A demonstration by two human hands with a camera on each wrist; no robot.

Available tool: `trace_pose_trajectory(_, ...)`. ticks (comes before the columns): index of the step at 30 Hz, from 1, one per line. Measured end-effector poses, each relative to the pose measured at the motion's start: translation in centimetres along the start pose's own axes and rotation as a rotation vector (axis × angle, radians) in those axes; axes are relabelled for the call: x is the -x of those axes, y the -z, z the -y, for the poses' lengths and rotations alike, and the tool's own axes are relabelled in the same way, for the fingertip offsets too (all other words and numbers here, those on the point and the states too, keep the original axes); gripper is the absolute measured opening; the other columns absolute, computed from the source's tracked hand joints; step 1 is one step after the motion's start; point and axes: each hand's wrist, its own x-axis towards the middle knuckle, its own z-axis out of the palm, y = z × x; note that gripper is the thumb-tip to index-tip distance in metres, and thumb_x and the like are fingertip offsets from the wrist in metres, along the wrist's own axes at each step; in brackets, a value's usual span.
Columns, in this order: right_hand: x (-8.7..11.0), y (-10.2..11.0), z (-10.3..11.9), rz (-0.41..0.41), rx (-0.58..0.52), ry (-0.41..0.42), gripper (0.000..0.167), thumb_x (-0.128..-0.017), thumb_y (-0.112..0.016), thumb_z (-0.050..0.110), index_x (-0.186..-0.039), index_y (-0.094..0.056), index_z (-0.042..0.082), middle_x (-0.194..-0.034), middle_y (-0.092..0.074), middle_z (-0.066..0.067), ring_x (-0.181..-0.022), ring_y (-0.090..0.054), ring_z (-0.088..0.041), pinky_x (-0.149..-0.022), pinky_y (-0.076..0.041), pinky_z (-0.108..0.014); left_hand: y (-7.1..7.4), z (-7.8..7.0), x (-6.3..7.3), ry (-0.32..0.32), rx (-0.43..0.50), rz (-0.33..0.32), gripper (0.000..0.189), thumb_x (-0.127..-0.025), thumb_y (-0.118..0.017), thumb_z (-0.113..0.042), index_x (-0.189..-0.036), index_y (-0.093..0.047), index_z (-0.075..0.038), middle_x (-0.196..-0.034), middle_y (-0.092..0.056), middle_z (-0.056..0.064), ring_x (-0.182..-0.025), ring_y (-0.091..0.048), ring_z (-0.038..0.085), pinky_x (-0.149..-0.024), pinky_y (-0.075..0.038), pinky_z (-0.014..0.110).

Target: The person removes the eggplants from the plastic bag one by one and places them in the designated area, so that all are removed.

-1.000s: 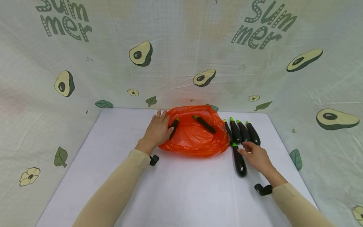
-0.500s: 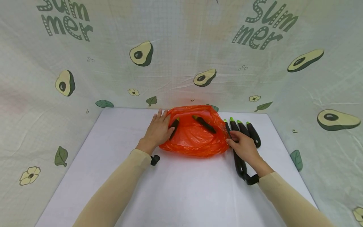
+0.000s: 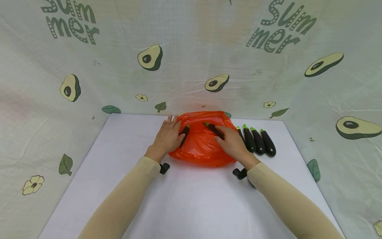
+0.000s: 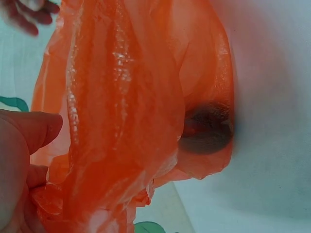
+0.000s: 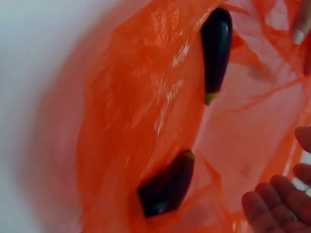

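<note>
An orange plastic bag [image 3: 198, 146] lies with its mouth spread on the white table. Two dark eggplants show with it in the head view, a left eggplant [image 3: 185, 134] and a right eggplant [image 3: 215, 129]. My left hand [image 3: 165, 137] rests at the bag's left side with straight fingers, its thumb near the left eggplant. Over the bag's right part hovers my right hand [image 3: 234, 142], its fingers beside the right eggplant and hiding its lower end. The right wrist view shows loose fingers [image 5: 279, 206] with nothing between them. Through the film a dark rounded shape [image 4: 209, 128] shows.
Several eggplants [image 3: 258, 141] stand in a row to the bag's right, green stems away from me. The end of another eggplant [image 3: 251, 182] peeks out under my right sleeve. Behind the table [image 3: 185, 202] hangs a cloth [image 3: 185, 59] printed with avocados.
My right hand has moved leftward from the loose eggplant at the front, past the bag's right edge, to above the bag. My left hand has stayed in place.
</note>
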Motion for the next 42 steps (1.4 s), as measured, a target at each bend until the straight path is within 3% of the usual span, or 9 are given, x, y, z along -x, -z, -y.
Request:
trace_pose_trajectory(5,-2.4,-1.4,0.6,0.072,-0.01,0.09,0.06,-0.103,-0.07,0.024,-0.158,-0.049,0.011,-0.159,-0.053,-0.012,-0.143,-0.052,-0.037,-0.12,-0.042,-0.058,0.1,0.1,0.0,0.005,-0.001,0.006,0.073,-0.107,-0.06,-0.039,-0.166,-0.031,-0.005,-0.176,-0.022,0.015,-0.165,-0.006,0.036,-0.133,-0.013,0.054)
trace_pose_trajectory(13,-5.2,-2.6,-1.1,0.117,-0.029,0.099,0.061,-0.103,-0.069,0.019,-0.16,-0.047,0.012,-0.158,-0.054,-0.011,-0.141,-0.053,-0.035,-0.12,-0.042,-0.057,0.1,0.3,0.0,0.0,-0.023,0.014,0.074,-0.107,-0.059,-0.04,-0.166,-0.03,-0.006,-0.176,-0.022,0.015,-0.165,-0.008,0.037,-0.133,-0.013,0.054)
trace_pose_trajectory(22,-6.3,-2.9,-2.9,0.117,-0.034,0.085,0.062,-0.102,-0.068,0.014,-0.159,-0.045,0.017,-0.156,-0.054,-0.011,-0.138,-0.053,-0.037,-0.121,-0.039,-0.061,0.1,0.4,0.0,0.004,-0.033,0.013,0.075,-0.107,-0.059,-0.041,-0.167,-0.028,-0.007,-0.176,-0.021,0.014,-0.165,-0.007,0.037,-0.133,-0.013,0.053)
trace_pose_trajectory(35,-7.2,-3.4,-4.6,0.132,-0.039,-0.047,0.065,-0.101,-0.07,0.015,-0.16,-0.041,0.01,-0.157,-0.052,-0.016,-0.133,-0.055,-0.038,-0.122,-0.036,-0.063,-0.1,0.0,-0.4,0.002,-0.034,0.023,0.073,-0.108,-0.058,-0.04,-0.166,-0.03,-0.006,-0.176,-0.022,0.014,-0.165,-0.007,0.036,-0.133,-0.013,0.053)
trace_pose_trajectory(42,-7.3,-3.8,-4.6,0.141,-0.04,-0.053,0.064,-0.1,-0.071,0.012,-0.157,-0.043,0.007,-0.154,-0.054,-0.016,-0.13,-0.056,-0.037,-0.122,-0.037,-0.061,-0.1,0.2,-0.4,-0.005,-0.032,0.022,0.072,-0.108,-0.058,-0.039,-0.166,-0.031,-0.005,-0.175,-0.023,0.015,-0.165,-0.008,0.036,-0.132,-0.016,0.054)
